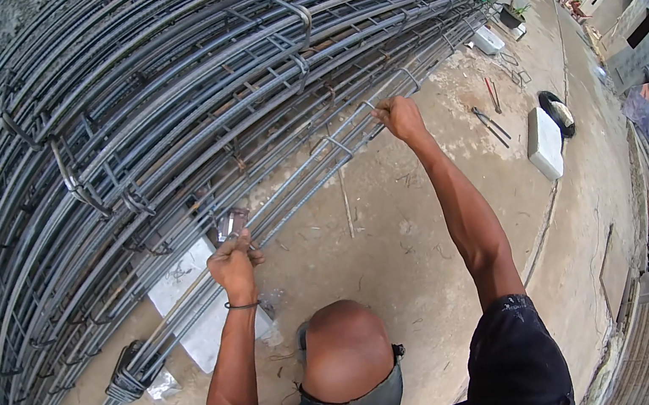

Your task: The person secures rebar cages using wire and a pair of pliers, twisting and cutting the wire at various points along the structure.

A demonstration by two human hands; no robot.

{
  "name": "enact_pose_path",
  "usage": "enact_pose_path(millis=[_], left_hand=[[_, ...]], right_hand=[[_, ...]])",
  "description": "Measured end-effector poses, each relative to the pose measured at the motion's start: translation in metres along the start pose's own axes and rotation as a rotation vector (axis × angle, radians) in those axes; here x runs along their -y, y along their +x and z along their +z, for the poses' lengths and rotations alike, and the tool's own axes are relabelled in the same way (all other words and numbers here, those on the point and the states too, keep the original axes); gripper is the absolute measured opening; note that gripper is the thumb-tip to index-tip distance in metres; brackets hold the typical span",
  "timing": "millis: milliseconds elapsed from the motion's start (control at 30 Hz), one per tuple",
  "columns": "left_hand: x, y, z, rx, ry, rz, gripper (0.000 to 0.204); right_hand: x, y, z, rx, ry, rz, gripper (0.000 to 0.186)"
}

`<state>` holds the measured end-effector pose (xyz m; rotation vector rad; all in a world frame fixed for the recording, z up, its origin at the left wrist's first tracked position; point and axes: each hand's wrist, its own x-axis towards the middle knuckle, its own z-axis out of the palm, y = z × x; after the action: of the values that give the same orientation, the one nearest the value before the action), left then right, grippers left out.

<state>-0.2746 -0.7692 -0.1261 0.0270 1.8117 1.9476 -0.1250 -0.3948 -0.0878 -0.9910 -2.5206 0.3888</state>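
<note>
A long rebar cage (312, 177) of thin steel bars and square stirrups lies in front of me, along the near side of a large stack of similar cages (175, 81). My left hand (233, 262) is closed around bars of the near cage. A shiny, clear plastic-like piece (232, 222) shows just above its fingers. Farther along to the right, my right hand (399, 117) is closed on the same cage's outer bar, close to a stirrup. My fingers partly hide the bars at both grips. A cluster of dark stirrups (131, 372) surrounds the bars at lower left.
A white slab (198, 318) lies beneath the bars at left. On the concrete floor to the right are dark-handled pliers (490, 126), a red-handled tool (492, 93), a white block (545, 142) and a coil of black wire (558, 112). My bent knee (347, 349) is below.
</note>
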Motion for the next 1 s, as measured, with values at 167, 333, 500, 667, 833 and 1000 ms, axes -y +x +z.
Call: enact_pose_path(millis=[167, 333, 500, 667, 833, 1000], left_hand=[[-0.007, -0.013, -0.019, -0.012, 0.029, 0.024, 0.022], [-0.014, -0.014, -0.036, -0.024, 0.029, 0.006, 0.023], [-0.020, -0.029, -0.052, 0.013, -0.032, 0.001, 0.022], [-0.013, -0.023, -0.073, -0.035, 0.005, -0.008, 0.021], [-0.018, -0.026, -0.105, -0.036, 0.004, -0.004, 0.021], [-0.020, -0.027, -0.119, -0.019, 0.014, -0.032, 0.020]], right_hand=[[-0.014, 0.001, 0.008, -0.116, -0.033, 0.031, 0.022], [-0.022, 0.008, -0.002, -0.193, -0.043, 0.030, 0.021], [-0.007, -0.003, 0.007, -0.096, -0.113, -0.161, 0.016], [0.007, -0.014, 0.018, -0.121, -0.104, -0.124, 0.017], [0.074, -0.036, 0.003, -0.157, -0.161, -0.027, 0.023], [0.086, -0.063, 0.042, -0.050, -0.183, -0.132, 0.021]])
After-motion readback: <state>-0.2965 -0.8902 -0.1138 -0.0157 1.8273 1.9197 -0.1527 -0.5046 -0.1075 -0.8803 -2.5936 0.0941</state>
